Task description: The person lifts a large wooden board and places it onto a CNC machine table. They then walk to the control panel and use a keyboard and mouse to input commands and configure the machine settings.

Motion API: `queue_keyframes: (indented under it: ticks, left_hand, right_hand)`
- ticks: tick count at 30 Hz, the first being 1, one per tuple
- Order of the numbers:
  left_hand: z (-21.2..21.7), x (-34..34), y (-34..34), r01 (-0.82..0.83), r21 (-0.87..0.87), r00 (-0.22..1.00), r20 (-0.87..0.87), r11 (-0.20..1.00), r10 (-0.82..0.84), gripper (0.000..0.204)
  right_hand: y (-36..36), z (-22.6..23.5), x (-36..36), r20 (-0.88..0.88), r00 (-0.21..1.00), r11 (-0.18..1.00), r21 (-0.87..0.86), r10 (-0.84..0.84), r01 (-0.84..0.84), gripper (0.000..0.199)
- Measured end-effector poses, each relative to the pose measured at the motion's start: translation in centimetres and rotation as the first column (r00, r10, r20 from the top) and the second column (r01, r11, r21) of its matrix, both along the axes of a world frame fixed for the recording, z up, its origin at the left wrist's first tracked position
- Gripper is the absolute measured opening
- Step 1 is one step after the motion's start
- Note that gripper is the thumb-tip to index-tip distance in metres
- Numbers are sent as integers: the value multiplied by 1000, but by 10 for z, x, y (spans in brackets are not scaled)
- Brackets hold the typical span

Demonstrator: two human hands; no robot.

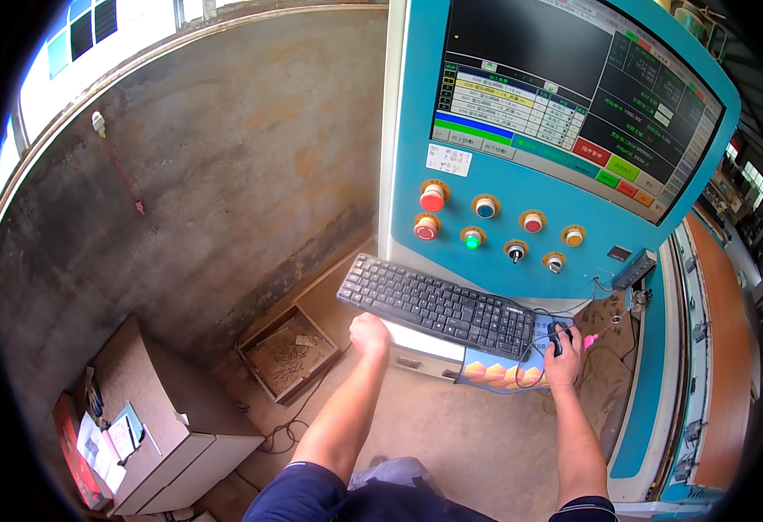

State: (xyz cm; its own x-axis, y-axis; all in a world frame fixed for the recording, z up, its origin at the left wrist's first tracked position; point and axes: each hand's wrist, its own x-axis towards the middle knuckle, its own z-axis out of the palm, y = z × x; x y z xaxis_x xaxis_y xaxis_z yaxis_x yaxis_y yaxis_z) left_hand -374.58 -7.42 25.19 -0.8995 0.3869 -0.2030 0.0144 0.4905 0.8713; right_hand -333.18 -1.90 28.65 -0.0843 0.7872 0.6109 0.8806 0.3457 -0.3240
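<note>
My right hand [562, 361] rests over a black computer mouse [559, 337], fingers wrapped round it, on a colourful mouse pad [496, 372]. Closed into a fist, my left hand [369, 334] is at the left end of the pale keyboard shelf [421, 342], just below the keyboard's near edge; whatever its fingers hold, if anything, is hidden. A black keyboard [438, 304] lies slanted across the shelf, between and beyond my hands. Above it stands a teal control cabinet [486, 261] with a lit screen [564, 104].
Push buttons and switches line the cabinet, among them a red button [432, 198] and a lit green button [472, 239]. Left on the floor are an open wooden box [336, 352] and a cabinet [142, 391] bearing papers [103, 452]. A cable [287, 431] trails nearby. Machinery [716, 348] flanks the right.
</note>
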Motion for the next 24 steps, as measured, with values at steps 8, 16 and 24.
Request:
queue_keyframes:
  ticks: [8,16,24]
  left_hand:
    - [-1,-1,0,18,-31,1000,-4,999,-18,43]
    - [-1,-1,1,32,-56,999,-21,998,-33,44]
    - [8,2,-1,10,-22,1000,20,1000,-10,45]
  right_hand:
    - [-1,2,0,-10,1000,1000,-2,1,-1,42]
    - [-2,4,-2,-7,1000,1000,-10,7,-7,42]
    - [0,2,0,-17,1000,1000,-29,10,-10,43]
